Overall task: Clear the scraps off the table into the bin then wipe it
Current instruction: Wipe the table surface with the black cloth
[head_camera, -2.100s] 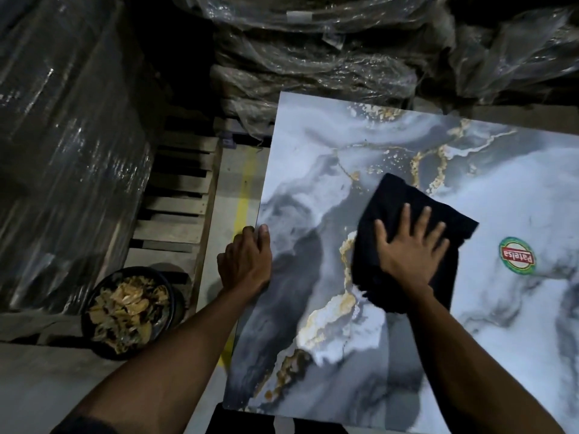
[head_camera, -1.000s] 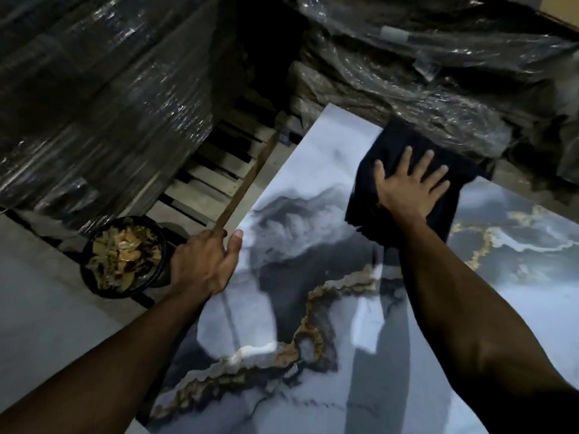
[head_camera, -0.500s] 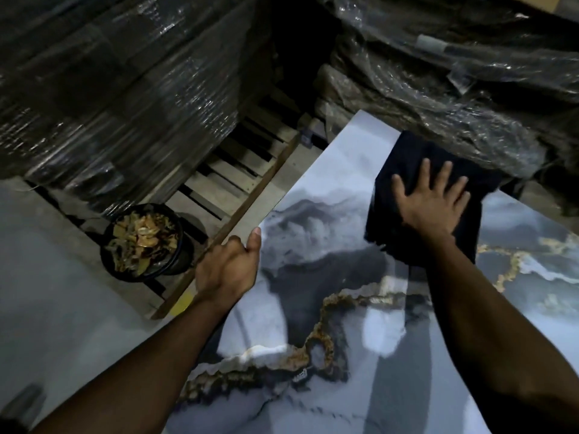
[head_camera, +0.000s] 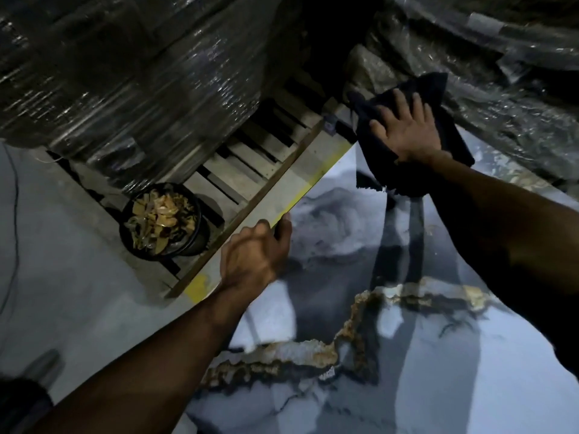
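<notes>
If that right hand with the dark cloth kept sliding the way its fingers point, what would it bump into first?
Probably the plastic-wrapped stacks just past the table's far corner. The right hand presses the cloth flat there, fingers aimed up and away; how big the gap is can't be judged.

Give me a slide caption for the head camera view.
Right hand presses a dark cloth on the marble-patterned table; left hand grips its edge.
</notes>
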A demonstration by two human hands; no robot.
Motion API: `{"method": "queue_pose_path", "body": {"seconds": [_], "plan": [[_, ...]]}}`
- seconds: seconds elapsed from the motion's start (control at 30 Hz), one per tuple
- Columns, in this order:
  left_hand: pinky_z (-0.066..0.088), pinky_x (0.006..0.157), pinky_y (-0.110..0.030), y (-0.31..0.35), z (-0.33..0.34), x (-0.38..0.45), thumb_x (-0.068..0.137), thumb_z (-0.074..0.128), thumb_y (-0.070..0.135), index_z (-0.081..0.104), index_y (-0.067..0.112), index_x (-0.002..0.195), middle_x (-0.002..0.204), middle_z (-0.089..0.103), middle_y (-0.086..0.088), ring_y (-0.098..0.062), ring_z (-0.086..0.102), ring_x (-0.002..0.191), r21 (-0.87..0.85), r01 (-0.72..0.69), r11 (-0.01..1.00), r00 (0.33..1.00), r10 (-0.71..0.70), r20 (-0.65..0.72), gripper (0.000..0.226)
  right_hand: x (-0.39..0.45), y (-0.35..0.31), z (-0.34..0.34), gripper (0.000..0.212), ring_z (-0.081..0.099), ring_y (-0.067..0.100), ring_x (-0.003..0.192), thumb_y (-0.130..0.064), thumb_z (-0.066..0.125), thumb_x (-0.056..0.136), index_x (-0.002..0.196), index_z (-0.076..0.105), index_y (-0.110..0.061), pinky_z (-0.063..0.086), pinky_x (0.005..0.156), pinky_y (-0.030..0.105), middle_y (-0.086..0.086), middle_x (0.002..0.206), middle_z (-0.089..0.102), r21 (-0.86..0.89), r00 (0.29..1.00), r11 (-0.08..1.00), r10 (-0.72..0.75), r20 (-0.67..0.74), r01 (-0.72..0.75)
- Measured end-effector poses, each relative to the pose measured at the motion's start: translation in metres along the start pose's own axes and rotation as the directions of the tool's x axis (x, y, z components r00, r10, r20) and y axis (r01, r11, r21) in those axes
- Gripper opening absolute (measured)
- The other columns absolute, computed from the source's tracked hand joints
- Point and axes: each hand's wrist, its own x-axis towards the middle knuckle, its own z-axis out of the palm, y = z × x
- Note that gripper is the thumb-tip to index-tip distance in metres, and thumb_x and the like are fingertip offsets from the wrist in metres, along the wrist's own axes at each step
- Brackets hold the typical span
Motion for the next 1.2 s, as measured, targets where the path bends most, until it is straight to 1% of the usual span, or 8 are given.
{"method": "queue_pose_path", "body": {"seconds": [0.23, 0.37, 0.53, 0.6, 0.73, 0.83, 1.0, 1.2], "plan": [[0.049, 0.087, -0.043, -0.011, -0.005, -0.003, 0.091, 0.004, 0.067, 0.056, 0.019, 0.115, 0.108, 0.066, -0.014, -0.037, 0.062, 0.099, -0.217, -0.044, 0.975, 0.996, 0.059, 0.062, 0.075, -0.064, -0.074, 0.009, 0.082, 0.025, 0.039, 0.143, -0.056, 0.004, 0.085, 0.129, 0.053, -0.007, 0.011, 0.118, 0.050, 0.026, 0.139, 0.044, -0.013, 0.971, 0.971, -0.239, -0.018, 0.239], [0.044, 0.090, -0.043, -0.029, -0.021, -0.021, 0.101, 0.013, 0.055, 0.059, 0.014, 0.121, 0.117, 0.064, -0.018, -0.039, 0.058, 0.109, -0.253, -0.009, 0.968, 0.999, 0.019, 0.038, 0.065, -0.107, -0.120, 0.014, 0.076, 0.035, 0.040, 0.135, -0.051, 0.009, 0.088, 0.122, 0.055, -0.002, 0.015, 0.117, 0.051, 0.027, 0.128, 0.050, -0.017, 0.973, 0.972, -0.232, 0.002, 0.232], [0.040, 0.096, -0.046, -0.102, -0.043, -0.056, 0.100, 0.009, 0.055, 0.062, 0.005, 0.119, 0.121, 0.061, -0.025, -0.042, 0.056, 0.113, -0.310, 0.127, 0.942, 0.992, -0.114, 0.060, 0.075, -0.168, -0.174, 0.036, 0.053, 0.057, 0.042, 0.115, -0.047, 0.030, 0.098, 0.098, 0.065, -0.007, 0.036, 0.107, 0.055, 0.023, 0.104, 0.063, -0.087, 0.913, 0.909, -0.405, 0.051, 0.409], [0.037, 0.101, -0.046, -0.135, -0.044, -0.072, 0.101, 0.009, 0.054, 0.056, 0.003, 0.126, 0.129, 0.056, -0.026, -0.040, 0.052, 0.120, -0.323, 0.229, 0.918, 0.973, -0.204, 0.110, 0.074, -0.170, -0.175, 0.034, 0.061, 0.050, 0.041, 0.124, -0.055, 0.022, 0.096, 0.105, 0.063, -0.011, 0.029, 0.111, 0.054, 0.022, 0.112, 0.060, -0.066, 0.885, 0.884, -0.457, 0.092, 0.464], [0.041, 0.094, -0.045, -0.206, -0.032, -0.099, 0.099, 0.009, 0.057, 0.059, 0.002, 0.120, 0.121, 0.060, -0.026, -0.040, 0.057, 0.112, -0.288, 0.353, 0.890, 0.936, -0.331, 0.123, 0.077, -0.153, -0.163, 0.016, 0.077, 0.031, 0.038, 0.138, -0.060, 0.007, 0.088, 0.122, 0.056, -0.012, 0.018, 0.115, 0.051, 0.024, 0.132, 0.049, -0.043, 0.954, 0.953, -0.300, 0.027, 0.301], [0.040, 0.079, -0.040, -0.245, -0.020, -0.120, 0.101, 0.010, 0.049, 0.055, 0.004, 0.122, 0.113, 0.062, -0.024, -0.040, 0.058, 0.104, -0.248, 0.379, 0.892, 0.925, -0.355, 0.137, 0.067, -0.159, -0.183, 0.017, 0.064, 0.024, 0.037, 0.143, -0.052, 0.016, 0.096, 0.127, 0.053, -0.010, 0.009, 0.118, 0.050, 0.026, 0.140, 0.043, -0.044, 0.986, 0.985, -0.165, 0.020, 0.165], [0.033, 0.105, -0.043, -0.272, -0.021, -0.138, 0.100, 0.012, 0.056, 0.053, 0.013, 0.134, 0.136, 0.054, -0.017, -0.036, 0.049, 0.125, -0.279, 0.464, 0.841, 0.881, -0.405, 0.245, 0.068, -0.213, -0.236, 0.035, 0.066, 0.045, 0.041, 0.124, -0.052, 0.016, 0.093, 0.104, 0.062, -0.005, 0.019, 0.117, 0.053, 0.027, 0.111, 0.057, -0.082, 0.956, 0.953, -0.293, -0.007, 0.291], [0.036, 0.101, -0.043, -0.314, -0.022, -0.149, 0.101, 0.007, 0.052, 0.046, 0.015, 0.139, 0.135, 0.053, -0.019, -0.037, 0.050, 0.121, -0.242, 0.373, 0.896, 0.914, -0.310, 0.260, 0.065, -0.273, -0.305, 0.061, 0.049, 0.060, 0.041, 0.091, -0.044, 0.034, 0.095, 0.081, 0.062, -0.005, 0.038, 0.106, 0.058, 0.021, 0.079, 0.056, -0.103, 0.922, 0.933, -0.357, -0.151, 0.344]]}}
